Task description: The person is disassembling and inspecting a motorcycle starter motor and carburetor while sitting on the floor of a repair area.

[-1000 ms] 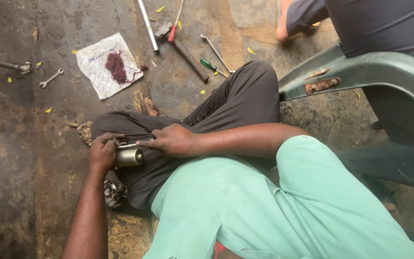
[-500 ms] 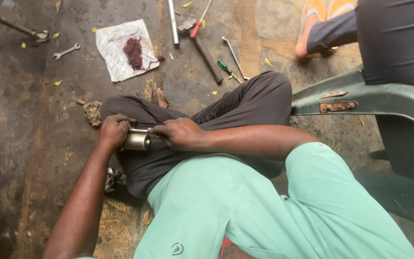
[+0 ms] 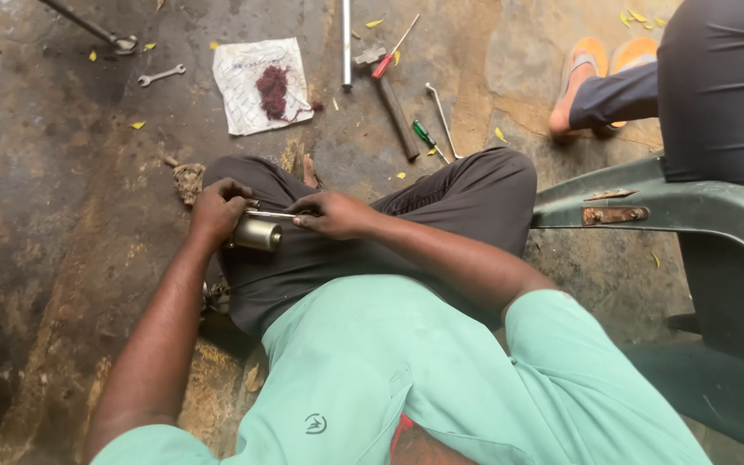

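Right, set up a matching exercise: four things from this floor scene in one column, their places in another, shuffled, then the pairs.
Things:
1. small silver open-ended spanner
2. short metal cylinder
3. green-handled screwdriver
4. white crumpled cloth with a dark red stain

Places:
A. held in the left hand over the lap
B. flat on the floor between the spanner and the long metal rod
C. on the floor near the raised knee
D. on the floor left of the cloth

Pairs: 1-D, 2-A, 3-C, 4-B
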